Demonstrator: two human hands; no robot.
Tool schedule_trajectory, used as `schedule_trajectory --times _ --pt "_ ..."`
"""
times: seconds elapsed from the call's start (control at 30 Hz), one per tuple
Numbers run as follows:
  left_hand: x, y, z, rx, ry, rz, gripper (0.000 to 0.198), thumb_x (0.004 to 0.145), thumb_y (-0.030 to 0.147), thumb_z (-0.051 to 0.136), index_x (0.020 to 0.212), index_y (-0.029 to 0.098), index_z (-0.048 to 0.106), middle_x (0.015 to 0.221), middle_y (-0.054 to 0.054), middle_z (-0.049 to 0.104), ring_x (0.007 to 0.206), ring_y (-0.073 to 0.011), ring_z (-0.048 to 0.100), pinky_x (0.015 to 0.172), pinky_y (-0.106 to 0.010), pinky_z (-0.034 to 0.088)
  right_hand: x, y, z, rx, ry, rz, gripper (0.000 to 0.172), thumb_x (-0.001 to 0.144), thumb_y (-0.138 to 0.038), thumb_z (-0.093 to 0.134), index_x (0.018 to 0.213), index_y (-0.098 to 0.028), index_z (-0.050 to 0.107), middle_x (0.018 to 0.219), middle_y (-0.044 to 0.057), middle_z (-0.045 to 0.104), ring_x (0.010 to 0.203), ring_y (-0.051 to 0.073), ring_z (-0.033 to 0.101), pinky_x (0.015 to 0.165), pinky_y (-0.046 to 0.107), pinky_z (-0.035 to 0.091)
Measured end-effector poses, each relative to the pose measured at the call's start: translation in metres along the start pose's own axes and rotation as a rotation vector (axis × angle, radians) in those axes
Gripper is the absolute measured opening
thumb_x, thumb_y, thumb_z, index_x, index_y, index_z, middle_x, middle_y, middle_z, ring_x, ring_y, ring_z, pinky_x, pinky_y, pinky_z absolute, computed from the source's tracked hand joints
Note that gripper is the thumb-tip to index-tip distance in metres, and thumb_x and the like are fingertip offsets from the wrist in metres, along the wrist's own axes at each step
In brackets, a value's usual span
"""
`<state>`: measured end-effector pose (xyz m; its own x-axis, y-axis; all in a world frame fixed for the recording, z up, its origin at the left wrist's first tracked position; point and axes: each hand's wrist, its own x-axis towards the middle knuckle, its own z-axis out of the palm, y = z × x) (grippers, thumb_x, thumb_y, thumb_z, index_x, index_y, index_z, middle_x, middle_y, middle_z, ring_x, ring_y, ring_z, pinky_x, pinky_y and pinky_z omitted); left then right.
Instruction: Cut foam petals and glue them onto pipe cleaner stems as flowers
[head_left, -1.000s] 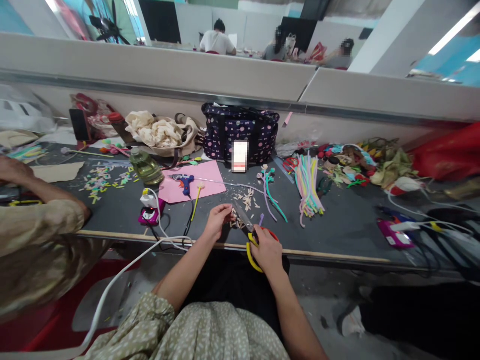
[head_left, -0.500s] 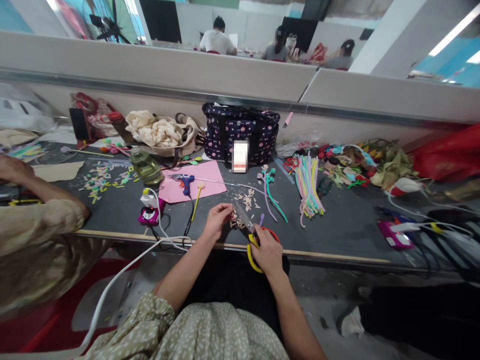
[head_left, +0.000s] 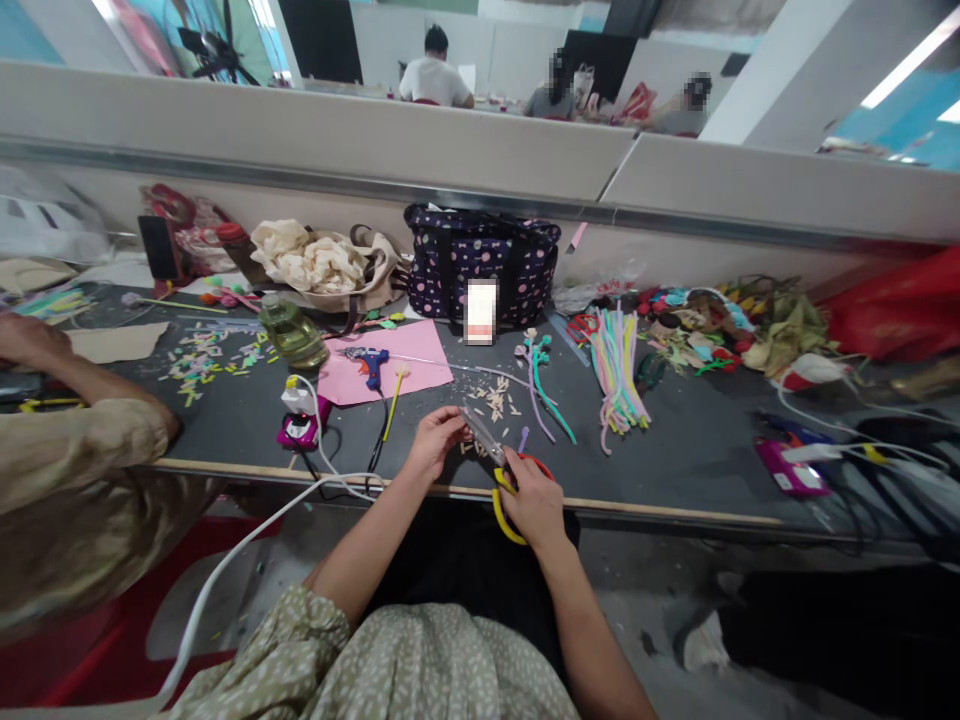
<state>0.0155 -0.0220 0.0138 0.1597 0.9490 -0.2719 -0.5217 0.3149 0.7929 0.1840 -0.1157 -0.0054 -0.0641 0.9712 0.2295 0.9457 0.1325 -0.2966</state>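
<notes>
My right hand (head_left: 535, 502) is wrapped round the yellow and red handles of a pair of scissors (head_left: 486, 436), near the table's front edge. The blades point up and left, their tips beside the fingers of my left hand (head_left: 437, 440). That hand is closed in a pinch; what lies between its fingertips is too small to make out. Small beige cut pieces (head_left: 496, 398) are scattered just beyond the blades, and more lie beneath them. A short purple piece (head_left: 523, 438) is on the table beside the scissors.
A blue glue gun (head_left: 373, 368) rests on a pink sheet (head_left: 427, 345) to the left. Pipe cleaners (head_left: 616, 375) lie bundled at the right. Behind stand a dark patterned bag (head_left: 450, 265) and a green bottle (head_left: 291, 332). A white cable (head_left: 225, 560) crosses the front edge. A co-worker's arm (head_left: 97, 375) is at far left.
The scissor blades have turned slightly, with their tips a little further left against my left fingers. Both hands stay in almost the same place.
</notes>
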Motion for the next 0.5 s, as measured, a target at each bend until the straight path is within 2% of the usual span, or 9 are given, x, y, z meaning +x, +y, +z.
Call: schedule_trajectory --times 0.5 --pt "0.0022 -0.0034 -0.0022 -0.018 0.005 -0.015 0.027 0.054 0.025 0.08 0.072 0.013 0.063 0.06 0.001 0.06 0.055 -0.0098 0.057 0.063 -0.026 0.049 -0.0003 -0.0006 0.0031 -0.008 -0.009 0.015 0.047 0.083 -0.023 0.051 0.129 -0.023 0.047 0.096 0.003 0.063 0.077 0.015 0.059 0.064 0.023 0.039"
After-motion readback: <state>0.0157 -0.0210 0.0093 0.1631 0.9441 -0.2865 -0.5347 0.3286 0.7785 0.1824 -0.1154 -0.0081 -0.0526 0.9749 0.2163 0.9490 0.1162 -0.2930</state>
